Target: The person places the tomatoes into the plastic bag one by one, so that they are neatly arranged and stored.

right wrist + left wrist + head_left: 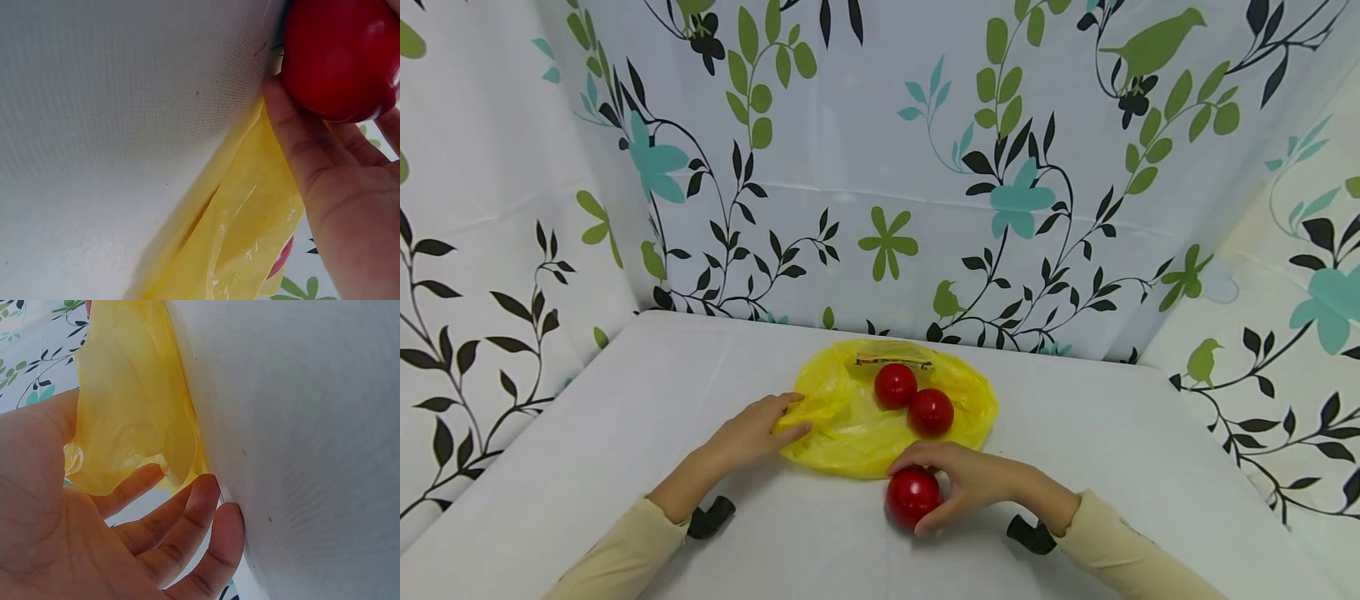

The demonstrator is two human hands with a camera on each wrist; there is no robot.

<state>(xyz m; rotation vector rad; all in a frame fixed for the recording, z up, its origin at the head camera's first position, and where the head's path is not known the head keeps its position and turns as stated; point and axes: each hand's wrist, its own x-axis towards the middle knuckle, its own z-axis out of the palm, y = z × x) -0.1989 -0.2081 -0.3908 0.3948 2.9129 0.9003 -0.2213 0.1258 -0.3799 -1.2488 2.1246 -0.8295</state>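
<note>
A yellow plastic bag [842, 425] lies spread on the table, with two glossy red apples [895, 386] on it. My left hand [760, 429] is at the bag's left edge, thumb and fingers spread apart. In the left wrist view, the bag's yellow film [134, 394] hangs between the thumb and the loosely bent fingers [181, 534]. My right hand [977, 479] has its fingers and thumb around a third red apple [912, 497], just in front of the bag's near edge. Seen from the right wrist, the fingers lie along this apple [340, 59], close to the bag [244, 219].
A white cloth covers the table [820, 550]. Behind it and at both sides hangs a curtain [850, 167] printed with leaves and birds. A black wrist device [711, 517] is worn on the left wrist, another [1030, 535] on the right.
</note>
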